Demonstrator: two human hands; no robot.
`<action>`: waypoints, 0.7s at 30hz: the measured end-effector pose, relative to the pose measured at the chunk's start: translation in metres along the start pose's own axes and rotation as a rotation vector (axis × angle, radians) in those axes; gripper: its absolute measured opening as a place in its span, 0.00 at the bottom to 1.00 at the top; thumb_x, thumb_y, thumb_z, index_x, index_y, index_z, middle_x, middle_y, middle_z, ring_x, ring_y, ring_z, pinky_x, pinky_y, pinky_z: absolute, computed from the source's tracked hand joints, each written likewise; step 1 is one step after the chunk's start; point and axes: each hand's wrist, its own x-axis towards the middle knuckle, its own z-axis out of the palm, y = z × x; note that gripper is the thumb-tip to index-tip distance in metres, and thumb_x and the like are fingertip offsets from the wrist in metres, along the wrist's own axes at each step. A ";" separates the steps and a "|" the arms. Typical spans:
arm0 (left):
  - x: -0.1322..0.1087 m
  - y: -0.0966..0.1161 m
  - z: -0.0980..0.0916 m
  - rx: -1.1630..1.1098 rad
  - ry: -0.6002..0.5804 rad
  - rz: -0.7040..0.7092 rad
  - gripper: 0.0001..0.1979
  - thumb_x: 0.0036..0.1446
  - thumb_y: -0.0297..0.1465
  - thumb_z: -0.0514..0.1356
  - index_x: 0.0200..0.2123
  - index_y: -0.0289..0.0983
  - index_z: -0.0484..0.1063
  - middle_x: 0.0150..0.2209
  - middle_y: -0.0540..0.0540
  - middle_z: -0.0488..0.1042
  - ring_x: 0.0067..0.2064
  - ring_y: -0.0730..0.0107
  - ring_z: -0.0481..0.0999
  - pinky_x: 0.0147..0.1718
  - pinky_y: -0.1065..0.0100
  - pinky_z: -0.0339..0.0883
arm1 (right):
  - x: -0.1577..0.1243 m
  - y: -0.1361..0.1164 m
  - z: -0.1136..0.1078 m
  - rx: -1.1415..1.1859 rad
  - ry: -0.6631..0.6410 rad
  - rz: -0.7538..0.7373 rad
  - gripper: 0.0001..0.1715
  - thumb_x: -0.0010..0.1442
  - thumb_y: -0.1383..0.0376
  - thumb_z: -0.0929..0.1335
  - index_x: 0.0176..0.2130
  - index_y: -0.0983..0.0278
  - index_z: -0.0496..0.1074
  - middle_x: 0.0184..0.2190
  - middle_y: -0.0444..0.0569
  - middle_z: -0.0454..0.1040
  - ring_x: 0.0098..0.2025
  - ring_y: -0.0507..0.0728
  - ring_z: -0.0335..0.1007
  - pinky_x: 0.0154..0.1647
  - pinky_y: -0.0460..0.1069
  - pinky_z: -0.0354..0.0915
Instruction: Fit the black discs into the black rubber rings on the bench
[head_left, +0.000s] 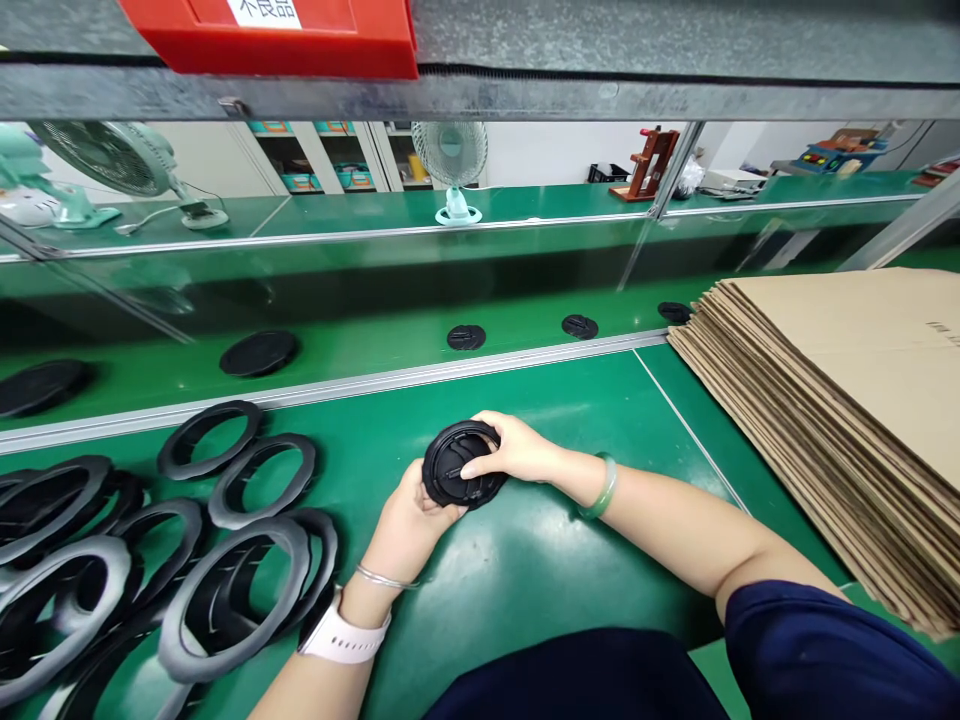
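Presently, left hand: fingers hold black disc at lower edge.
Right hand: holds it too, thumb upon it.

2 arms extend fwd, L hand & R hand curled.

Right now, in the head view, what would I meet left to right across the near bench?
Pile of black ring-shaped parts → left hand → round black ridged part → right hand → pale green bangle → stack of flat brown cardboard.
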 end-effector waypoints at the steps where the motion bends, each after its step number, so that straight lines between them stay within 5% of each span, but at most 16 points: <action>1: 0.000 0.000 0.000 -0.003 0.004 -0.002 0.35 0.42 0.34 0.74 0.51 0.37 0.64 0.45 0.43 0.79 0.47 0.56 0.80 0.48 0.55 0.75 | 0.000 0.000 0.001 -0.021 0.019 0.004 0.32 0.39 0.61 0.82 0.42 0.62 0.71 0.42 0.47 0.77 0.46 0.61 0.74 0.50 0.56 0.69; 7: -0.001 0.004 0.001 -0.033 0.022 -0.027 0.35 0.38 0.34 0.75 0.49 0.36 0.65 0.43 0.44 0.80 0.45 0.55 0.81 0.46 0.56 0.76 | -0.003 -0.003 0.004 -0.129 0.094 0.022 0.31 0.40 0.59 0.82 0.41 0.62 0.70 0.40 0.46 0.77 0.44 0.60 0.74 0.47 0.55 0.69; 14: 0.001 0.006 0.001 -0.028 0.034 -0.048 0.34 0.37 0.32 0.74 0.48 0.37 0.66 0.38 0.47 0.80 0.40 0.58 0.81 0.41 0.59 0.76 | -0.003 0.001 -0.003 0.062 0.055 0.056 0.29 0.44 0.55 0.80 0.41 0.63 0.71 0.39 0.46 0.76 0.43 0.58 0.72 0.47 0.53 0.67; 21: 0.001 0.006 0.001 -0.010 0.048 -0.043 0.33 0.35 0.31 0.73 0.47 0.37 0.67 0.38 0.46 0.80 0.41 0.58 0.81 0.41 0.59 0.76 | -0.001 0.000 0.002 0.065 0.123 0.126 0.30 0.37 0.57 0.82 0.36 0.63 0.69 0.34 0.42 0.74 0.37 0.56 0.70 0.41 0.51 0.65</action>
